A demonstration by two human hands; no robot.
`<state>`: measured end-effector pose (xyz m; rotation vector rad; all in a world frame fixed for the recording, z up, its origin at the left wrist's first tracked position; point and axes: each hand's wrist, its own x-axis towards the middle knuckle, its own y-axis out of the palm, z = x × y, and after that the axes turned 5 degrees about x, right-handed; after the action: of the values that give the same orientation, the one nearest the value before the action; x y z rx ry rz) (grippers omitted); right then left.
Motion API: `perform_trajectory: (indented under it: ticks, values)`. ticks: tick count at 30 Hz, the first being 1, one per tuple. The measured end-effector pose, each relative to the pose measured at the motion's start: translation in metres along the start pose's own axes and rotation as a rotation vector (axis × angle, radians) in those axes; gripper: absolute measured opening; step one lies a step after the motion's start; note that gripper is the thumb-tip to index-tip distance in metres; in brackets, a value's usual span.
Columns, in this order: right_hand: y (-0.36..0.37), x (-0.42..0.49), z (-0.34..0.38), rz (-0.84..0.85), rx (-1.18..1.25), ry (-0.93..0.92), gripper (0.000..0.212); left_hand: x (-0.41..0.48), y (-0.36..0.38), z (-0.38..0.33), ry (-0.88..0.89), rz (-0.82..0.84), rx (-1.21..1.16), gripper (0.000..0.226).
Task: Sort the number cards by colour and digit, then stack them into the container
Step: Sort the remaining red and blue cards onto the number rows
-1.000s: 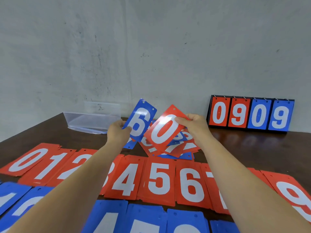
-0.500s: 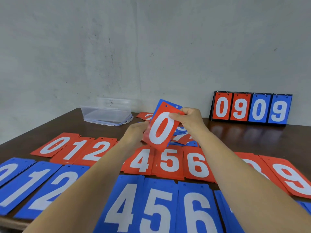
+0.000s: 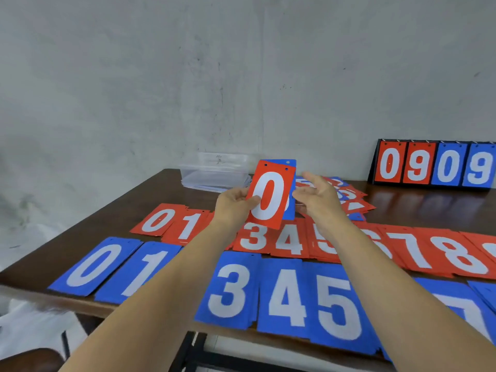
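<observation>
My left hand (image 3: 233, 204) pinches a red 0 card (image 3: 268, 196) upright by its left edge, with a blue card (image 3: 291, 191) held right behind it. My right hand (image 3: 320, 201) hovers at the cards' right edge, fingers loosely spread, holding nothing. Below lie a red row (image 3: 288, 240) running from 0 to 8 and a blue row (image 3: 287, 296) from 0 upward; my arms cover both 2s. A mixed unsorted pile (image 3: 351, 200) lies behind my right hand. The clear plastic container (image 3: 214, 175) stands at the table's far edge, left of the cards.
A black flip scoreboard (image 3: 434, 165) showing 0 9 0 9 stands at the back right against the wall. The dark wooden table (image 3: 150, 194) ends at the left, and its front edge runs just under the blue row.
My right hand has let go of the red 0 and opened. The left hand now holds the red 0 in front of the blue card. My view has shifted left and down.
</observation>
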<state>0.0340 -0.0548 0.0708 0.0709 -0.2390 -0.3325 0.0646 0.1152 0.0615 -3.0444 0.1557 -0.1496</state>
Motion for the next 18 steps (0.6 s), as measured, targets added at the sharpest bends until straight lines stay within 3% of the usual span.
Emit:
perform_trajectory:
  ticks: [3,8,14,18]
  values:
    - [0.021,-0.018,-0.004,0.02,-0.074,-0.001,0.031,-0.003,-0.024,0.006,-0.001,0.017,0.02,0.013]
    - [0.05,-0.027,-0.007,-0.082,-0.129,0.016,0.025,0.0,-0.067,0.017,-0.017,-0.029,0.056,0.008]
    - [0.063,-0.024,-0.016,-0.149,-0.327,-0.022,0.029,0.031,-0.147,0.035,-0.053,-0.201,0.171,0.006]
    - [0.066,-0.024,-0.023,-0.159,-0.355,-0.04,0.029,0.052,-0.194,0.052,-0.071,-0.327,0.307,0.023]
